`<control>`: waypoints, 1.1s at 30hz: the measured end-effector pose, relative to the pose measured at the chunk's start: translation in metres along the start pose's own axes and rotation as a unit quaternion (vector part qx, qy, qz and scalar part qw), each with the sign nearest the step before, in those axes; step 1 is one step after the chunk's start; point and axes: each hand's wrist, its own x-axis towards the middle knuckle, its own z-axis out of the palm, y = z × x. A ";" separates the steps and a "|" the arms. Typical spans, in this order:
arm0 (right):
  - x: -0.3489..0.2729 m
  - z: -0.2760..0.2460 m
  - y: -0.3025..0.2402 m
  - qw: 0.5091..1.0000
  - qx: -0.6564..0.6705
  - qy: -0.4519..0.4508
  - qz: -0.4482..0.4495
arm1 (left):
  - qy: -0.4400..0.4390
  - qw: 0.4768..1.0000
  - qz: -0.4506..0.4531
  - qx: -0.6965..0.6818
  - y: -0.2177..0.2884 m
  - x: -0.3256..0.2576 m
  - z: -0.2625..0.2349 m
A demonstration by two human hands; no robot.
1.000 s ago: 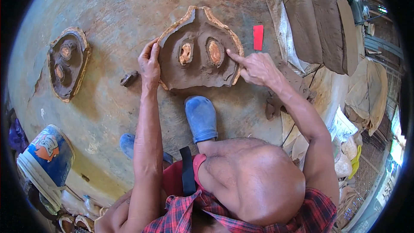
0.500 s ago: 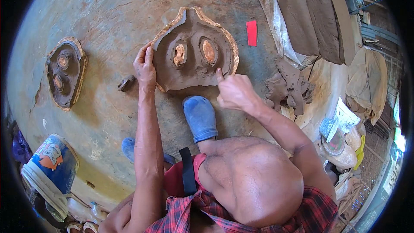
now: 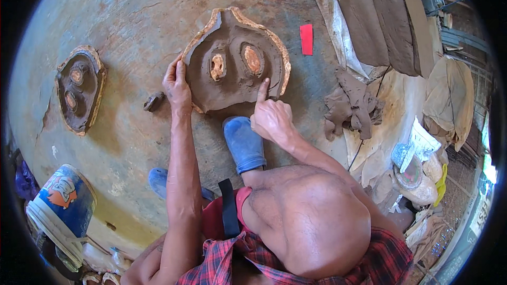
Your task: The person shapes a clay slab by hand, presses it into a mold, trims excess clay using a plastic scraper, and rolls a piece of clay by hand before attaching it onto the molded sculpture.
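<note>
A pale, rough-edged mould [image 3: 285, 63] lies in front of me, lined with dark grey-brown wet clay [image 3: 227, 95]. Two oval openings in the clay show orange-tan mould surface inside. My left hand [image 3: 178, 87] grips the mould's left edge, thumb on the upper side and the other fingers partly hidden beyond the rim. On the clay below the right oval rests the stretched index finger of my right hand [image 3: 273, 119]; its remaining fingers are curled with nothing visible in them. A small clay lump [image 3: 153, 102] sits on the floor beside my left wrist.
A second clay-lined mould [image 3: 95, 100] lies at the left. Clay slabs [image 3: 375, 26] and a torn clay heap [image 3: 353, 105] are at the right, near a red strip [image 3: 306, 39]. A blue-and-white bucket [image 3: 68, 195] stands lower left; my blue clog [image 3: 244, 145] is below the mould.
My right index finger has slid slightly left and up across the clay, its hand and forearm shifting left. The mould has tilted a little; my left hand keeps its grip.
</note>
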 end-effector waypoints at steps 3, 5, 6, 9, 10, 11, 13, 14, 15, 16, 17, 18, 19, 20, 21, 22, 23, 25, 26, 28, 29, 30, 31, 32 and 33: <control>0.000 -0.011 -0.005 0.999 0.043 -0.011 0.013 | 0.017 1.000 0.010 0.014 -0.001 -0.004 -0.009; -0.001 -0.007 -0.002 0.998 0.061 -0.014 0.032 | 0.025 1.000 0.012 0.010 -0.005 -0.007 -0.003; 0.003 0.008 -0.003 0.998 0.060 -0.002 0.030 | 0.036 0.999 0.016 0.009 -0.007 -0.009 -0.001; 0.007 0.010 -0.004 0.997 0.062 0.027 0.026 | 0.048 0.998 0.029 0.003 -0.006 -0.016 0.004; 0.008 0.001 -0.004 0.996 0.075 0.014 0.036 | 0.059 0.998 0.029 0.004 -0.006 -0.015 0.002; 0.009 -0.004 -0.006 0.995 0.087 0.001 0.045 | 0.061 0.998 0.032 0.006 -0.006 -0.015 -0.003; 0.012 0.005 -0.011 0.996 0.074 -0.012 0.037 | 0.070 0.997 0.042 -0.009 -0.007 -0.018 -0.006; 0.014 0.008 -0.012 0.997 0.070 -0.004 0.031 | 0.066 0.997 0.043 -0.013 -0.009 -0.018 -0.003; 0.016 0.008 -0.010 0.997 0.066 0.004 0.027 | 0.071 0.996 0.043 -0.025 -0.011 -0.018 0.000; 0.013 0.004 -0.006 0.997 0.065 0.022 0.020 | 0.077 0.996 0.040 -0.035 -0.010 -0.021 0.000; 0.010 -0.003 0.002 0.997 0.064 0.023 0.027 | 0.072 0.996 0.037 -0.038 -0.010 -0.023 0.002; 0.006 -0.012 0.013 0.994 0.098 0.030 0.024 | 0.096 0.994 0.045 0.027 -0.010 -0.026 0.004; 0.003 -0.022 0.022 0.990 0.132 0.043 0.023 | 0.114 0.988 0.056 0.089 -0.008 -0.025 0.010; -0.004 -0.023 0.022 0.980 0.167 0.092 0.063 | 0.137 0.986 0.039 0.090 -0.012 -0.021 0.001; -0.010 -0.018 0.032 0.978 0.164 0.099 0.084 | 0.137 0.985 0.057 0.085 -0.013 -0.023 -0.006; -0.019 -0.009 0.048 0.962 0.183 0.196 0.057 | 0.154 0.982 0.045 0.099 -0.011 -0.027 -0.004; -0.029 -0.007 0.065 0.936 0.193 0.294 0.027 | 0.166 0.979 0.062 0.104 -0.014 -0.028 -0.005; -0.053 -0.009 0.111 0.901 0.067 0.418 0.095 | 0.175 0.980 0.070 0.067 -0.017 -0.032 -0.003; -0.067 -0.014 0.137 0.871 0.038 0.470 0.136 | 0.180 0.981 0.034 0.067 -0.017 -0.033 -0.006; -0.103 -0.013 0.201 0.825 -0.046 0.509 0.240 | 0.175 0.984 0.039 0.010 -0.016 -0.041 0.018; -0.122 -0.009 0.221 0.811 -0.058 0.510 0.282 | 0.185 0.981 0.048 -0.038 -0.014 -0.046 0.024; -0.137 -0.007 0.234 0.797 -0.068 0.508 0.320 | 0.184 0.980 0.053 -0.044 -0.013 -0.048 0.027; -0.144 -0.007 0.239 0.799 -0.064 0.507 0.318 | 0.187 0.980 0.055 -0.040 -0.013 -0.049 0.029; -0.148 -0.003 0.234 0.834 0.008 0.404 0.375 | 0.209 0.976 0.063 -0.006 -0.013 -0.050 0.022; -0.146 0.001 0.226 0.857 0.078 0.291 0.419 | 0.237 0.968 0.073 0.030 -0.011 -0.045 0.011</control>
